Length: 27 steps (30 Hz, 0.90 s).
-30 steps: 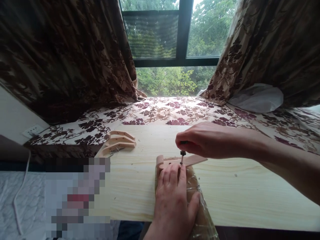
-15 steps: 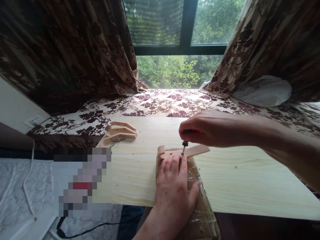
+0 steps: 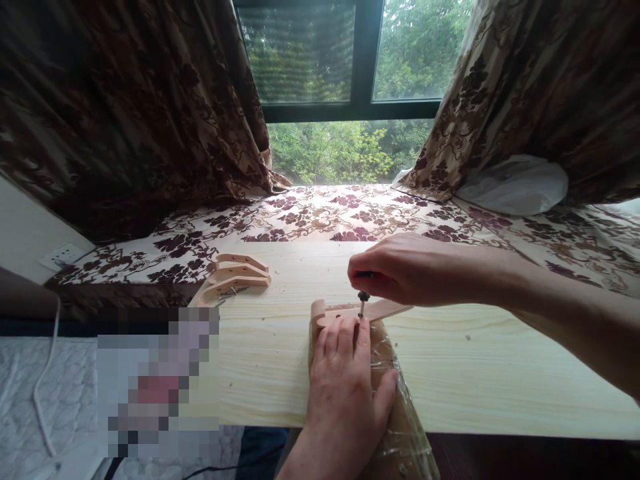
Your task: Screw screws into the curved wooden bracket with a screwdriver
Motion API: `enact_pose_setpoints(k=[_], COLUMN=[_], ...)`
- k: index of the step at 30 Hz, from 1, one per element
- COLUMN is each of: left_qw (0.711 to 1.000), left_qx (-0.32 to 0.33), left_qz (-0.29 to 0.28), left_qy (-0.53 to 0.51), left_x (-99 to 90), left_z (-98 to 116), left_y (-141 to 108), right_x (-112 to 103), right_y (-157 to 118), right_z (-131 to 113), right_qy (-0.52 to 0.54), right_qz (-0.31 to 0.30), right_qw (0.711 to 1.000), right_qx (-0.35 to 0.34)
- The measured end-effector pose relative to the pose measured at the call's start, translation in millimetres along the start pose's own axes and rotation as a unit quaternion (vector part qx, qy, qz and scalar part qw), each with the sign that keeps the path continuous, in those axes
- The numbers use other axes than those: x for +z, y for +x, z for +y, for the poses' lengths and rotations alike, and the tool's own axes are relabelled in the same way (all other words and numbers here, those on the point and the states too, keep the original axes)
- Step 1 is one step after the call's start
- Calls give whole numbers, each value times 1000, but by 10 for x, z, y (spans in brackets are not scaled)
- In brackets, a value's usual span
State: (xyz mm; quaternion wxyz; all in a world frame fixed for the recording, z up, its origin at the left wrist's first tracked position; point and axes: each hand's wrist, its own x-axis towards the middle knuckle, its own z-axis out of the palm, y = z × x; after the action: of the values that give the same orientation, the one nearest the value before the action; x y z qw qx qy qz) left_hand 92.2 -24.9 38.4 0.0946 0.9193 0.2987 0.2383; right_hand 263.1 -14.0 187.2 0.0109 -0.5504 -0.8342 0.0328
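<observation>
My right hand is closed around the dark handle of a screwdriver. Its metal shaft points down, with the tip at a dark hole or screw in a pale wooden piece; which of the two I cannot tell. Fingers stretched out, my left hand lies flat on a tape-wrapped brown block, its fingertips against the wooden piece's near edge. The wooden piece rests at the block's far end, and a flat strip of it slants off to the right beneath my right hand.
Several curved wooden pieces with dark holes stand at the left of the pale wooden board, small metal bits beside them. A pixelated patch covers the lower left. Behind lie floral cloth and a white plastic bag.
The camera view has shifted slightly, so the board sits lower and a little left. My right hand has turned a little on the screwdriver; my left hand keeps its place on the block.
</observation>
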Motion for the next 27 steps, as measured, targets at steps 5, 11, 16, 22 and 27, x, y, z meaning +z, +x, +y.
enact_pose_setpoints(k=[5, 11, 16, 22, 27], left_qw=[1000, 998, 997, 996, 993], left_qx=[7, 35, 43, 15, 60], left_qz=[12, 33, 44, 84, 77], left_qy=[6, 35, 42, 26, 66], left_x=[15, 75, 114, 184, 190], left_z=[-17, -94, -137, -106, -195], left_y=[-10, -36, -33, -45, -56], right_x=[63, -11, 95, 146, 21], right_y=[30, -6, 19, 53, -16], right_z=[6, -51, -18, -1, -51], right_qy=[-35, -11, -28, -68, -44], right_qz=[37, 22, 42, 65, 38], right_qw=[997, 1000, 999, 995, 998], right_qx=[54, 5, -4, 45, -23])
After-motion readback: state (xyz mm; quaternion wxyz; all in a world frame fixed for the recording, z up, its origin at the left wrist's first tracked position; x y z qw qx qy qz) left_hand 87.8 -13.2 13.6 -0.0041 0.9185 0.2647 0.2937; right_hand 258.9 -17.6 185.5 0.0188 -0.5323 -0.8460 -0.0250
